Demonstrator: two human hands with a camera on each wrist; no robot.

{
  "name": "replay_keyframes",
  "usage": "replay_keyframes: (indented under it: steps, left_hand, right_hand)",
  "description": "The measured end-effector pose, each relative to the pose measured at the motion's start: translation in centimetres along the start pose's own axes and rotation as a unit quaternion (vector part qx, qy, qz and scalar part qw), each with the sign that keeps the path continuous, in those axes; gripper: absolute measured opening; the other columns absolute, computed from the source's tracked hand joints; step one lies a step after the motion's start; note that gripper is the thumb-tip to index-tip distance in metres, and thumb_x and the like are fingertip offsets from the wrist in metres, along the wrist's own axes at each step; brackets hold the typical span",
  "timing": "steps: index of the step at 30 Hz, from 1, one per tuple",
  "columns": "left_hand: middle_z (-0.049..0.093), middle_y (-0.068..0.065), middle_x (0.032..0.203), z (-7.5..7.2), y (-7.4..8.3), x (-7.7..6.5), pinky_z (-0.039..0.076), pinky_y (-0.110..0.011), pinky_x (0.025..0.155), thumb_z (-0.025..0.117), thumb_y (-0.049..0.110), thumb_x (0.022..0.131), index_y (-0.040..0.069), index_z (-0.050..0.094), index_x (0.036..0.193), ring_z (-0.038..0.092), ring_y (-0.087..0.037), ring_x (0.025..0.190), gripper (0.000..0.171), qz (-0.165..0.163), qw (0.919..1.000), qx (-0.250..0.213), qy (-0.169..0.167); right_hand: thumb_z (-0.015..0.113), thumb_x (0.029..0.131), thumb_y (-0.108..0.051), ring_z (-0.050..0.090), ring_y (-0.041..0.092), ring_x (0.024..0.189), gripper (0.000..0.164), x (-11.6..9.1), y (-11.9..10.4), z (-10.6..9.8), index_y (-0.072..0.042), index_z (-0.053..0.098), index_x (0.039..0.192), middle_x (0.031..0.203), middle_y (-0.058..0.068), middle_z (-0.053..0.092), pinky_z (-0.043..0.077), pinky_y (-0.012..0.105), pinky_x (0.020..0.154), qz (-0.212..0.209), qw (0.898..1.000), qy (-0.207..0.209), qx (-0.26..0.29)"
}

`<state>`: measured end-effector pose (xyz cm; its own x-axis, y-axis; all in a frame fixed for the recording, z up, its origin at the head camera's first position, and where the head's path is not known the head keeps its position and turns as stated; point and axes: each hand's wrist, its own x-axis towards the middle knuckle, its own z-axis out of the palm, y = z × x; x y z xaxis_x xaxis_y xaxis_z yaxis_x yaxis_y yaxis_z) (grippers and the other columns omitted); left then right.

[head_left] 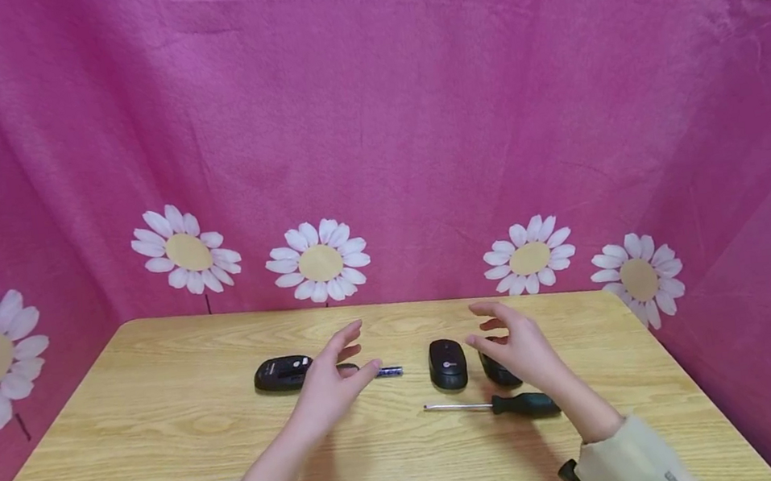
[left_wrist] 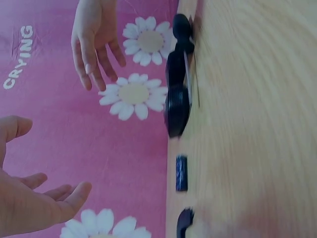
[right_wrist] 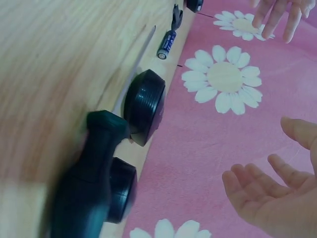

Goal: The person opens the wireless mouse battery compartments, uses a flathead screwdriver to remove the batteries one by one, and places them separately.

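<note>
My left hand (head_left: 324,383) hovers above the table, fingers loosely bent and holding nothing. Under and beside it lie a black computer mouse (head_left: 282,374), a blue battery (head_left: 391,371) and a small dark piece (head_left: 349,367), partly covered by the hand in the head view. My right hand (head_left: 520,349), also holding nothing, is raised over a second black mouse-shaped thing (head_left: 498,372) that it partly hides. Between the hands sits a black mouse (head_left: 448,364) with a pale logo. A screwdriver (head_left: 524,404) with a dark handle lies nearest me, its shaft pointing left.
The wooden table (head_left: 184,429) meets a pink cloth backdrop (head_left: 374,152) with daisies along its back edge. More of the same cloth hangs at the left and right sides. Dark straps show at both of my cuffs.
</note>
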<state>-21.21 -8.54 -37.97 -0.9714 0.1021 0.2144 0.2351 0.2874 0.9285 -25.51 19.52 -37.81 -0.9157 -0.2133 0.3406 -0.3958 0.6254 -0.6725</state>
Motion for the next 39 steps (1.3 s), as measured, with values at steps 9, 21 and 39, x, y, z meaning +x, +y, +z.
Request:
replay_keyframes:
  steps: [9,21,39]
  left_hand:
    - [0.043,-0.015,0.143,3.4,-1.0,0.4,0.043,-0.046,0.1,0.067,0.015,0.087,0.006,0.041,0.14,0.043,-0.036,0.128,0.059,-0.022,0.9963,-0.078,-0.028]
    - [0.037,-0.018,0.146,7.1,-2.5,1.2,0.037,-0.052,0.103,0.068,0.021,0.086,0.007,0.036,0.143,0.036,-0.039,0.132,0.067,-0.065,0.9905,-0.105,-0.06]
    - [0.032,-0.026,0.146,10.5,-4.5,3.3,0.033,-0.054,0.105,0.067,0.025,0.086,0.003,0.031,0.145,0.032,-0.044,0.133,0.072,-0.118,0.986,-0.073,-0.092]
  right_hand:
    - [0.072,0.083,-0.013,0.06,0.035,0.108,0.05,-1.0,1.1,0.6,-0.003,0.052,0.128,0.131,0.018,0.054,0.052,0.044,0.088,0.058,0.997,0.014,0.054]
    - [0.069,0.086,-0.016,0.054,0.035,0.118,0.056,-1.7,2.4,2.4,-0.005,0.046,0.136,0.132,0.02,0.053,0.05,0.042,0.09,0.127,0.987,-0.017,0.1]
    - [0.067,0.086,-0.015,0.054,0.041,0.116,0.061,-1.6,3.7,4.0,0.008,0.041,0.136,0.13,0.035,0.047,0.051,0.043,0.088,0.158,0.977,-0.098,0.102]
